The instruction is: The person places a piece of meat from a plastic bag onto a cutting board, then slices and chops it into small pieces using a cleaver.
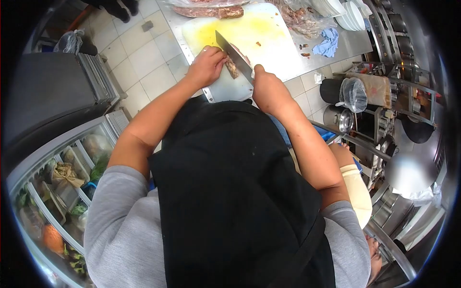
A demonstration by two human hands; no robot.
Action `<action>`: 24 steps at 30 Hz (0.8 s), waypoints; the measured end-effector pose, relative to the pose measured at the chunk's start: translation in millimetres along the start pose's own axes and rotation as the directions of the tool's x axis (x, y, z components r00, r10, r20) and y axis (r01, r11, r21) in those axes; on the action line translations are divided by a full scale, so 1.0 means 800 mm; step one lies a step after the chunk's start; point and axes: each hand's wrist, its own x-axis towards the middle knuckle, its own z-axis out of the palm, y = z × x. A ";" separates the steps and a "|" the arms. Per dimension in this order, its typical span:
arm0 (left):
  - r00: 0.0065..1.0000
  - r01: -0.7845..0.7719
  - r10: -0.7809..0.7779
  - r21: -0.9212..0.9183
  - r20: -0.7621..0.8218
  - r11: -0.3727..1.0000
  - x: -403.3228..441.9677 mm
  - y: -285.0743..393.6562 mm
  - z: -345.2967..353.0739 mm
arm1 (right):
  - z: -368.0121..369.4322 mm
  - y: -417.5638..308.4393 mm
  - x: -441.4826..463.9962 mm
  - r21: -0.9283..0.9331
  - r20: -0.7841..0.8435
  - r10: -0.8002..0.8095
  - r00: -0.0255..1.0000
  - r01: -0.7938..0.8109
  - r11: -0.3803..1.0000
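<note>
My right hand (270, 89) is closed around the handle of a large kitchen knife (235, 55). Its wide blade points up and to the left across a stained white cutting board (273, 53). Left of the blade lies a strip of browned meat (232, 68). The curled fingers of my left hand (207, 65) press on that meat, close beside the blade; the fingertips are partly hidden. A larger slab of meat (211, 11) lies at the board's far edge, and small scraps dot the surface.
Plastic-wrapped meat (300, 17), white bowls (350, 17) and a blue cloth (326, 42) sit on the metal table (343, 50). A glass-topped fridge (57, 187) with produce stands at left. Pots (338, 118) and another person (357, 192) are at right.
</note>
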 end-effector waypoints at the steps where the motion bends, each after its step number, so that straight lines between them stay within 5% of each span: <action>1: 1.000 0.005 -0.005 -0.003 -0.002 1.000 0.000 0.001 0.000 | -0.004 -0.003 -0.002 -0.027 0.016 -0.016 1.000 0.016 0.999; 24: 0.999 -0.036 0.036 -0.010 0.008 0.999 -0.002 -0.006 0.002 | 0.006 -0.008 0.027 0.090 -0.025 -0.046 0.999 0.048 0.995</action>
